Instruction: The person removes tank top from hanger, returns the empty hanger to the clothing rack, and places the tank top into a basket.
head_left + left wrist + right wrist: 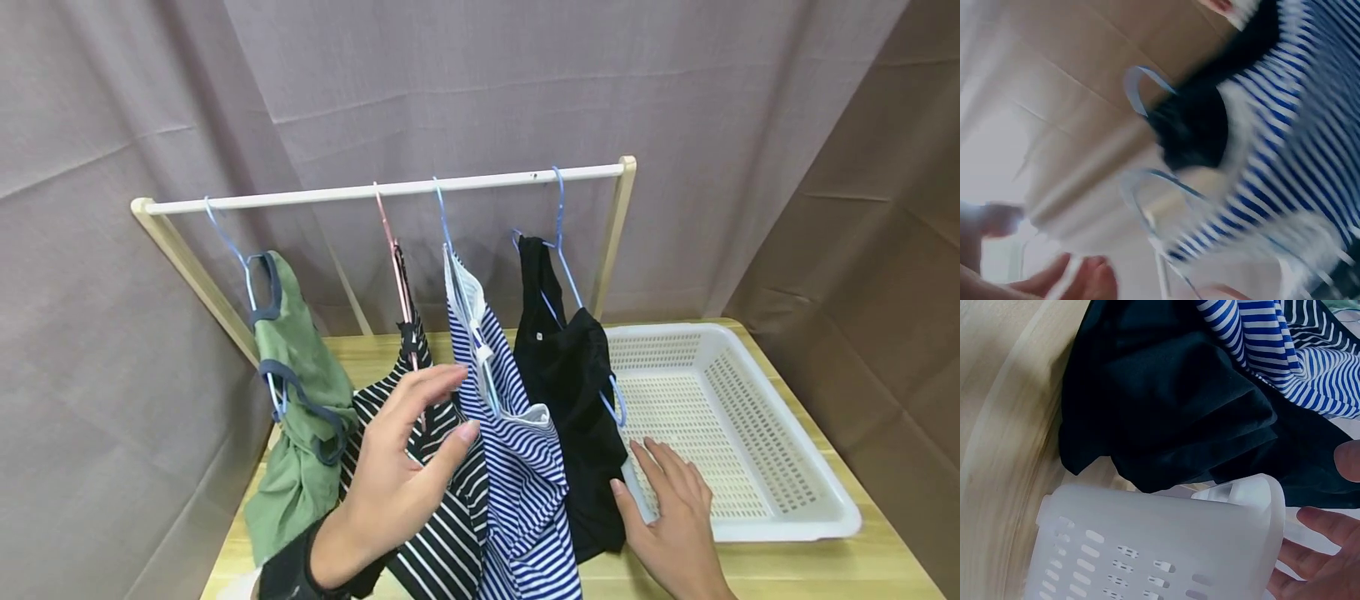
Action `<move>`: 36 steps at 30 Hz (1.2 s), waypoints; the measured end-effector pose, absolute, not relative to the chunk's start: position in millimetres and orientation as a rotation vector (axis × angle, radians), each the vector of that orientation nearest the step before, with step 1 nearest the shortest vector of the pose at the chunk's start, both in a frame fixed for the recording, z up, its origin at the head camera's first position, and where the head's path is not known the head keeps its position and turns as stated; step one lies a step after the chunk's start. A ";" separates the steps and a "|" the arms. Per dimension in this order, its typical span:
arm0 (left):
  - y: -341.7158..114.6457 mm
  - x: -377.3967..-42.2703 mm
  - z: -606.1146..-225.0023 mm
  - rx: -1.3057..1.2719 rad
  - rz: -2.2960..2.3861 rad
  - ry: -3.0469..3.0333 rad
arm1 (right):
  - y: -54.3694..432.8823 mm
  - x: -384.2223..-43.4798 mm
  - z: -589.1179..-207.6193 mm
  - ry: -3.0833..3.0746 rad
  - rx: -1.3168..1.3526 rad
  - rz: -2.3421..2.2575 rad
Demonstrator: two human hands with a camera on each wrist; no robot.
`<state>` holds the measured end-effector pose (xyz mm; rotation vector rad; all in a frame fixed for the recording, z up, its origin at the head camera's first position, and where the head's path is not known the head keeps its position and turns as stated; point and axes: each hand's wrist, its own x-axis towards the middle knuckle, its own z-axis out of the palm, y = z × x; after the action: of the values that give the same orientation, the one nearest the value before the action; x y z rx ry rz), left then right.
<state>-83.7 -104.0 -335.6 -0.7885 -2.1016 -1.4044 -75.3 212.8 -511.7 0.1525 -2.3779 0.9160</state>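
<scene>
Fingers (431, 385) of left hand (397, 467) and right hand (671, 508) sit apart from thumbs, gripping nothing; four garments (521, 475) hang, none in basket (780, 530).

Worktop: pale, wood-grained surface (885, 575) in front of me, its far right corner rounded.
Perforated white plastic basket (787, 532): upright on the worktop, toward my right, open side up.
Clothes rack (300, 197): white rail on wooden posts, rising over the worktop's left and middle; I cannot make out its feet.
</scene>
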 end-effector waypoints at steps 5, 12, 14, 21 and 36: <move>-92.4 -87.7 -298.1 -0.889 -1.732 -2.372 | 212.3 -75.5 -511.9 -2.368 0.158 0.914; -58.9 -116.4 -265.5 -0.813 -1.954 -2.621 | 212.0 -75.8 -510.5 -2.355 0.174 0.918; -48.3 -129.9 -262.9 -0.748 -2.000 -2.669 | 211.3 -75.9 -509.6 -2.353 0.176 0.921; -19.4 -176.9 -262.8 -0.431 -2.173 -2.763 | 208.1 -74.9 -508.5 -2.358 0.186 0.954; 19.9 -233.7 -272.8 -0.302 -2.361 -2.606 | 205.7 -75.0 -512.1 -2.337 0.177 0.989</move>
<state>-233.7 19.9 -272.8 -0.3018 -2.6057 -2.3608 -75.0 205.7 -512.1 0.1773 -2.3371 0.9890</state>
